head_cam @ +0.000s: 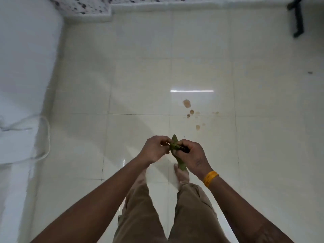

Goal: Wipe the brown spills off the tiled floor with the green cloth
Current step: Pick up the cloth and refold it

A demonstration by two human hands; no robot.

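A bunched green cloth hangs between my two hands above the floor, its lower end dangling toward my feet. My left hand pinches its upper left part. My right hand, with a yellow band at the wrist, grips it from the right. Several brown spills lie on the glossy cream tiled floor, ahead and a little right of my hands, with smaller drops trailing down to one drop. Fainter brownish marks spread to the right of them.
A white bed or mattress with a cord at its edge runs along the left side. A speckled wall base is at the top. A black furniture leg stands top right. A small dark speck lies far right.
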